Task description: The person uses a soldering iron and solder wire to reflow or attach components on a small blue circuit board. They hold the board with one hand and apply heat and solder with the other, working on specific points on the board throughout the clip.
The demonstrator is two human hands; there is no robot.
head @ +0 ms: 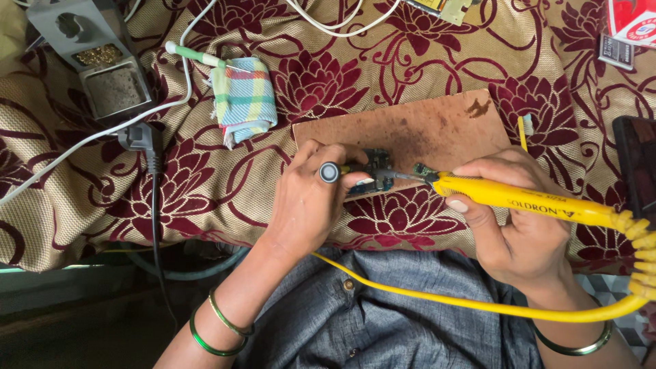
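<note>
Yellow soldering iron (526, 198), right hand (516, 219), fingers clamped round the barrel, tip resting at the small circuit board (372, 172) on the brown board (417, 133), centre of the floral cloth (205, 184). Left hand (311, 198), fingers pinched on the circuit board's left edge. I judge best practice: pin it flat, touch one joint briefly, keep fingertips off the tip.

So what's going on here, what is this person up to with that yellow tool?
A person is soldering. The right hand holds a yellow soldering iron, its tip at a small circuit board. The left hand, wearing a ring, steadies that board on a brown wooden board lying on a floral cloth.
</note>
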